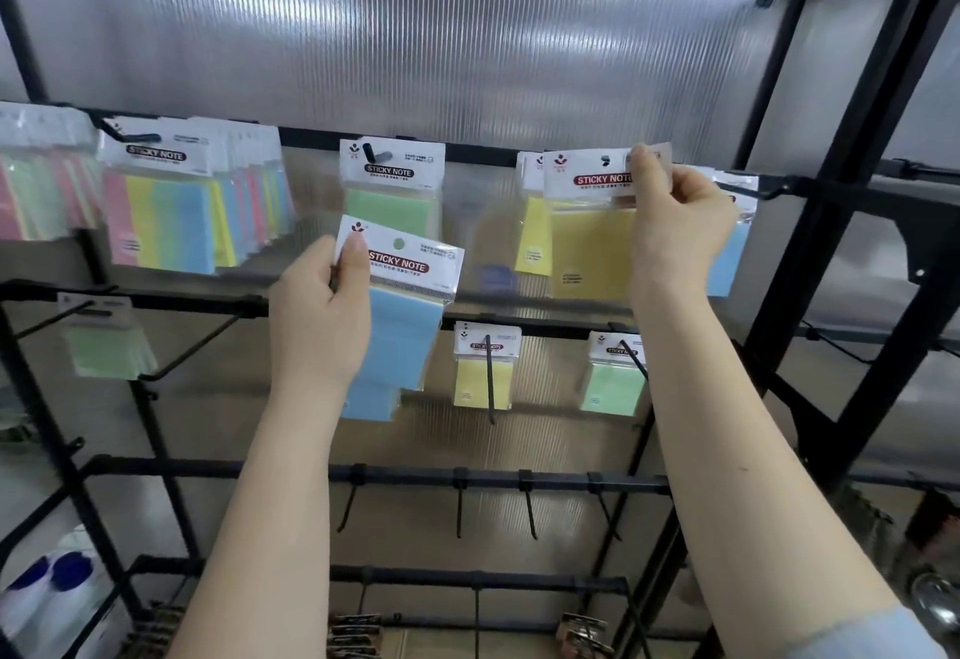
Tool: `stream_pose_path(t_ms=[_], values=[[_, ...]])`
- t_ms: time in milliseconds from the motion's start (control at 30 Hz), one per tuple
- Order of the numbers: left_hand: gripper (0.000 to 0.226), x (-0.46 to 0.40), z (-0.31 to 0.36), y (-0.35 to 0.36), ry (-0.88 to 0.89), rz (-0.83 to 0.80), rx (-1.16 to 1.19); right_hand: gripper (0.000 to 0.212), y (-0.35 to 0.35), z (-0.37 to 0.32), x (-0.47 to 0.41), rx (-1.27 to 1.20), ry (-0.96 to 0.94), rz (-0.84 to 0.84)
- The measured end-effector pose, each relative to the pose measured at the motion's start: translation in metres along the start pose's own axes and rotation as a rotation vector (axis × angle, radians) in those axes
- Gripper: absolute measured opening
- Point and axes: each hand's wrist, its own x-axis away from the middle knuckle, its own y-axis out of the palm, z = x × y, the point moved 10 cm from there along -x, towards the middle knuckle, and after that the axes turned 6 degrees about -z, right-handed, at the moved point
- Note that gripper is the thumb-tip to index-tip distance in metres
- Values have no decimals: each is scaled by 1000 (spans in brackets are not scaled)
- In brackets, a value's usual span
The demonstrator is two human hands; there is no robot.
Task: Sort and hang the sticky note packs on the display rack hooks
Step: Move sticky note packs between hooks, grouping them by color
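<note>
both arms raised, left hand [319,315], right hand [675,222] pinching

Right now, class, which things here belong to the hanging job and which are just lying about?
Job: yellow pack in right hand; blue pack in left hand; rack hooks.

Lying about: blue-capped bottles, bottom left; metal clips on the bottom shelf.

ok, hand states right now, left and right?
Left hand: closed, pinching the blue sticky note pack by its header.
Right hand: closed on the yellow sticky note pack, at the hook.
</note>
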Motion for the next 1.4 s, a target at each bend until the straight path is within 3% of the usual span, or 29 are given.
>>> stream_pose_path(t_ms=[433,600,933,1133,1233,1400], values=[[43,-17,-14,26,2,-106,65,38,18,38,-17,28,101,40],[44,-24,-16,31,3,-141,70,29,29,54,-23,-52,178,97],[41,-32,-12,43,33,-210,89,4,30,63,-35,-25,147,179],[42,-22,3,52,55,-240,122,27,-9,55,-25,-33,47,259],[41,-11,20,59,89,-246,142,30,-32,50,-17,26,4,183],[47,9,41,79,104,-192,180,28,-71,80,-11,370,103,-136]])
